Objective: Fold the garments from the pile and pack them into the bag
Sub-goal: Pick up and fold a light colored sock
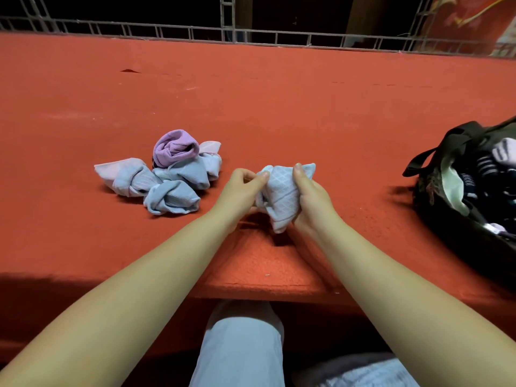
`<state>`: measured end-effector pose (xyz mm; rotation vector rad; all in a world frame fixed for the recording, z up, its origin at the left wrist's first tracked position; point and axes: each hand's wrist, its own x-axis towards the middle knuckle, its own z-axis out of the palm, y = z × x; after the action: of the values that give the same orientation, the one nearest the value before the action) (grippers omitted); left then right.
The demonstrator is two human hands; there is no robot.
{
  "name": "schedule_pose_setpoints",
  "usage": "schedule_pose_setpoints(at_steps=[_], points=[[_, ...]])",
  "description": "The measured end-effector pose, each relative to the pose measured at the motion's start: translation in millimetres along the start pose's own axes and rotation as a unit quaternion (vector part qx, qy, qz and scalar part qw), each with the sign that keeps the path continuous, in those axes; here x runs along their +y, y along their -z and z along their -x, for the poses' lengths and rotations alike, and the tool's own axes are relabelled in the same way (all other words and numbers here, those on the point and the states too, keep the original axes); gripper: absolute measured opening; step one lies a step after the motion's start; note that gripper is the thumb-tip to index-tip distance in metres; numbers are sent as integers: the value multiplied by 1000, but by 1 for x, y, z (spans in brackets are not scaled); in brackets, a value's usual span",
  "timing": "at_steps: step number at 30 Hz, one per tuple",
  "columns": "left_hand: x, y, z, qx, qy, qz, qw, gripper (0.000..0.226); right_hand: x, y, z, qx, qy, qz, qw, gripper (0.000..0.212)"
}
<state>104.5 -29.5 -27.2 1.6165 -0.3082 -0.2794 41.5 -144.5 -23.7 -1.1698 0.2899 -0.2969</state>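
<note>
Garments: one pale blue garment with a woven diamond pattern is held between both hands, just above the red tabletop near its front edge, about midway along it. Right hand grips the bundle from its right side, thumb up along the top corner, fingers curled round the cloth behind it. Left hand pinches the bundle's upper left corner between thumb and fingertips; the rest of that hand is curled. The cloth is bunched into a compact wedge, its lower tip pointing toward the front edge.

Pile: lies on the tabletop left of the hands, apart from them, roughly mid-depth. It consists of several pale blue twisted or knotted pieces with a lilac ribbed garment resting on top at the back. A pinkish edge shows on the leftmost and rightmost pieces.

Bag: dark, with its mouth open, sits at the right edge of the tabletop, well apart from the hands. Striped dark and light items are visible inside. One dark strap loops out toward the left.

Metal railing runs along the far edge.
</note>
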Motion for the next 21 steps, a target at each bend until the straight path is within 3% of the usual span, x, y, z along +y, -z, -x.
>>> schedule_pose_setpoints(at_steps=[5, 10, 15, 21], points=[[0, 2, 4, -58, -5, 32, 998, 25, -7, 1, 4, -6, 5, -20, 1000, 49], [-11, 5, -4, -61, 48, 134, 988, 22, -8, 1, -2, 32, 17, 54, 998, 59], [-13, 18, -13, -25, 86, 236, 968, 23, -14, 26, -16, 132, 48, 90, 986, 42], [-5, 17, -22, 52, 22, 187, 981, 27, -10, 53, -26, 170, 77, 167, 968, 26]])
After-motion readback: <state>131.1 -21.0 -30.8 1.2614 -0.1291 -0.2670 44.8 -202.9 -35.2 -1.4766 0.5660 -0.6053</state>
